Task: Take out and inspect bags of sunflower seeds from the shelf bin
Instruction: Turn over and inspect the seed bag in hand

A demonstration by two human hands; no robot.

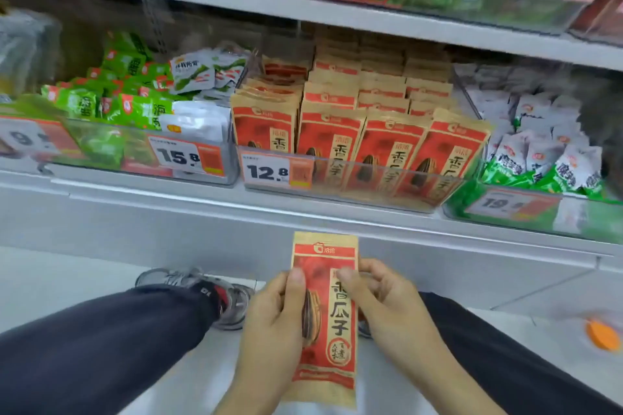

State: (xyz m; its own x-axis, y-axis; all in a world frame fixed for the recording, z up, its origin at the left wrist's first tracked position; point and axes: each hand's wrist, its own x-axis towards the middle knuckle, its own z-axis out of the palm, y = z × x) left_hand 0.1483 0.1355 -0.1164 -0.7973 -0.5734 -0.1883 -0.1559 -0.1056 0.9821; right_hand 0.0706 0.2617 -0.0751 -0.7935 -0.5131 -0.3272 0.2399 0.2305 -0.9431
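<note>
Bag [325,320] of sunflower seeds: out of the bin, held upright in front of the person, below the shelf edge, front face toward the camera. Red panel, kraft border, seed picture on the left side. No tear or dent visible on this face; back not seen.

Left hand [273,317] grips the bag's left edge, thumb laid over the front, fingers behind. Right hand [381,307] pinches the right edge near the upper half, thumb on the front. Both hands are closed on the bag.

Bin [350,189]: clear plastic, on the shelf [303,212] directly above the hands, packed with matching bags standing in rows. Price tag [269,172] reads 12.8 on its front left. Neighbouring bins hold green packs [111,101] to the left and white-green packs [546,158] to the right.

Step, as judged: inspection of one bag, front side. Removal done for this one.

Next move likely calls for turning the bag over to check the back and seals, then taking another from the front row.

Below: dark trousers, grey shoe [202,290] on the floor.
</note>
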